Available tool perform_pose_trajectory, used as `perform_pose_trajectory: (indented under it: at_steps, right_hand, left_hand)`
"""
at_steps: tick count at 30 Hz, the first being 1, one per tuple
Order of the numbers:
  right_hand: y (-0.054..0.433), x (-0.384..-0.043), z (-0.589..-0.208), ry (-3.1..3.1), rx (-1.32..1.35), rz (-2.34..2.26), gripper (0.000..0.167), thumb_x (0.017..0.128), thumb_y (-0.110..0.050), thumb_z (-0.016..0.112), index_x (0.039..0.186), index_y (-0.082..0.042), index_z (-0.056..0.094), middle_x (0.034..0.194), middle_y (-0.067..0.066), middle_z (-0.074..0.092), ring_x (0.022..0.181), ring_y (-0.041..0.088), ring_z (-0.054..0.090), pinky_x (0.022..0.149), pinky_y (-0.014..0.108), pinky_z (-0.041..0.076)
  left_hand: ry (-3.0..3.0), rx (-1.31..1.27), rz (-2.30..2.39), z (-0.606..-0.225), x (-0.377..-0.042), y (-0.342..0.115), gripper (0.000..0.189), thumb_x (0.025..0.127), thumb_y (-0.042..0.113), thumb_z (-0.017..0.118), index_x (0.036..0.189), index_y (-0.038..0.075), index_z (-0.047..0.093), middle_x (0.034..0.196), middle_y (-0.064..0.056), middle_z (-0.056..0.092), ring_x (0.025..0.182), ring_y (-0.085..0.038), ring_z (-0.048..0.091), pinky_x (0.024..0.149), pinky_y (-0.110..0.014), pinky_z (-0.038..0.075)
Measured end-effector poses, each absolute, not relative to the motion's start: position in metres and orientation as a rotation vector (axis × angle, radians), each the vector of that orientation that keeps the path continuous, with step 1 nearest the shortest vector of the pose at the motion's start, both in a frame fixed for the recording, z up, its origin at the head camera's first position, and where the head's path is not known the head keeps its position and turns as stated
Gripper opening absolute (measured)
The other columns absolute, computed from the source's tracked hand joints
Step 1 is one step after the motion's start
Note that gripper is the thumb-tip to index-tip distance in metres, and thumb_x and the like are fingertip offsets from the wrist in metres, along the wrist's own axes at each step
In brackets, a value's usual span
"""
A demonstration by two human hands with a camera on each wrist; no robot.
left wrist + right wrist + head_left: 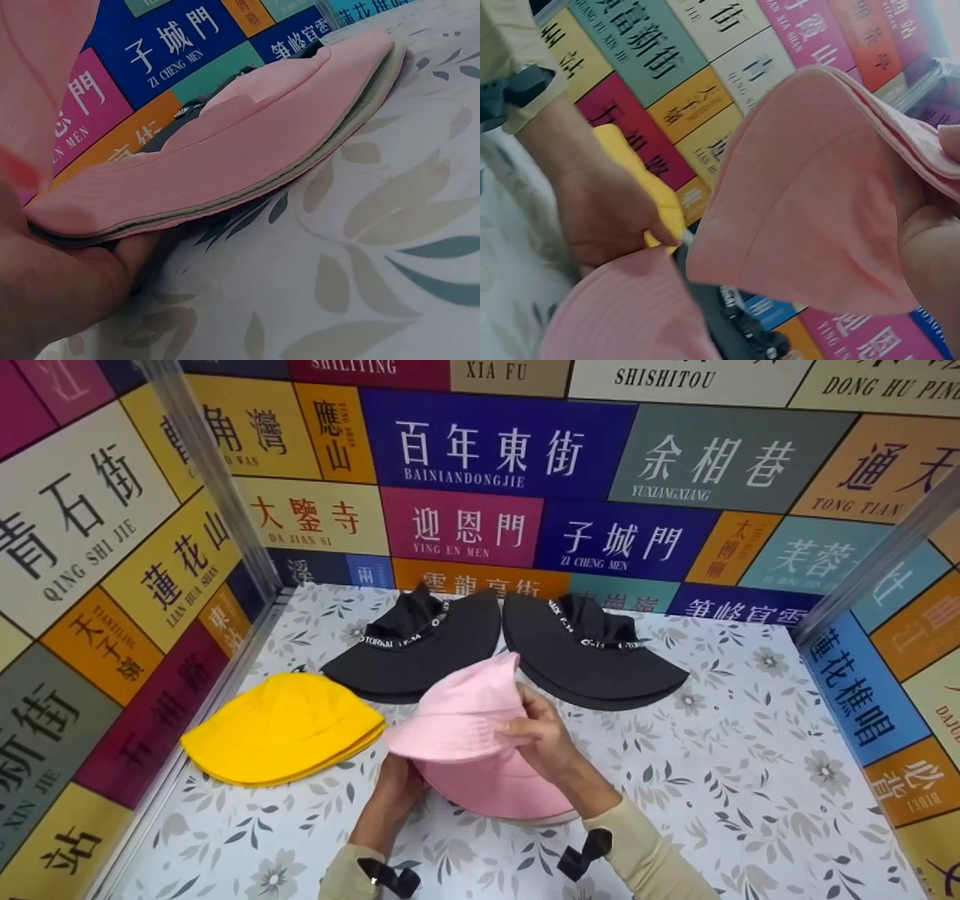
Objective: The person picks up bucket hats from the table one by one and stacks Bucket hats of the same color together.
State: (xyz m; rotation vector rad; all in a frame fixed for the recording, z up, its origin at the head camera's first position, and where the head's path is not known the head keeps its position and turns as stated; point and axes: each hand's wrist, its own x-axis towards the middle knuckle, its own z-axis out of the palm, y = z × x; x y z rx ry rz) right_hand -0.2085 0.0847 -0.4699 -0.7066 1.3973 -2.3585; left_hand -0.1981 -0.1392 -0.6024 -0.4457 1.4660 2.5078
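Observation:
A pink bucket hat, folded flat, is held raised by my right hand, thumb on the near face and fingers behind. In the right wrist view this hat fills the middle. Below it is another pink hat, low over the table. My left hand grips that lower hat's brim at its left end. The left wrist view shows the layered brim with a pale lining at its edge, and fingers of the left hand under it. The upper hat partly hides the lower one.
A folded yellow bucket hat lies at the left. Two folded black hats with white lettering lie at the back, the second black hat to the right. Printed sign walls enclose the floral table.

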Motion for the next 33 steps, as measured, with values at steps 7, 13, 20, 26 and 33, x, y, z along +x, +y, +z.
perform_pose_trajectory:
  at_steps: [7,13,20,26,33]
  right_hand:
    - [0.103,-0.211,-0.5,1.432,-0.588,-2.265,0.039,0.08,0.012,0.042,0.097,-0.018,0.062,0.093,-0.008,0.063,0.086,0.007,0.059,0.079,0.023,0.051]
    - [0.123,-0.211,-0.517,1.435,-0.45,-2.257,0.037,0.078,0.012,0.044,0.089,-0.018,0.062,0.088,-0.008,0.062,0.081,0.007,0.058,0.073,0.022,0.051]
    - [0.152,-0.214,-0.539,1.511,-0.38,-2.181,0.033,0.076,0.013,0.047,0.078,-0.017,0.057,0.077,-0.01,0.056,0.072,0.005,0.055,0.065,0.02,0.048]
    - [0.174,-0.216,-0.555,1.688,-0.238,-2.054,0.027,0.075,0.011,0.053,0.076,-0.016,0.056,0.073,-0.009,0.054,0.067,0.006,0.052,0.062,0.019,0.046]
    - [0.193,-0.217,-0.56,1.862,-0.186,-1.896,0.022,0.075,0.009,0.06,0.08,-0.012,0.056,0.079,-0.006,0.054,0.076,0.009,0.052,0.071,0.021,0.046]
  left_hand:
    - [1.313,-0.546,2.615,-0.601,-0.193,-0.137,0.061,0.104,0.06,0.027,0.135,0.016,0.056,0.11,0.005,0.067,0.099,-0.009,0.058,0.09,-0.024,0.046]
    - [1.372,-0.555,2.587,-0.602,-0.195,-0.14,0.079,0.099,0.071,0.014,0.153,0.02,0.041,0.138,0.0,0.061,0.113,-0.009,0.058,0.095,-0.025,0.045]
    - [1.299,-0.539,2.641,-0.603,-0.198,-0.139,0.076,0.1,0.068,0.011,0.158,0.022,0.03,0.159,-0.006,0.038,0.134,-0.014,0.045,0.104,-0.026,0.041]
    - [1.263,-0.475,2.642,-0.604,-0.199,-0.139,0.081,0.098,0.073,0.02,0.159,0.021,0.026,0.162,-0.006,0.032,0.146,-0.019,0.033,0.117,-0.033,0.031]
    - [1.278,-0.426,2.572,-0.604,-0.199,-0.143,0.07,0.105,0.061,0.023,0.159,0.016,0.026,0.165,-0.009,0.027,0.152,-0.024,0.025,0.126,-0.045,0.021]
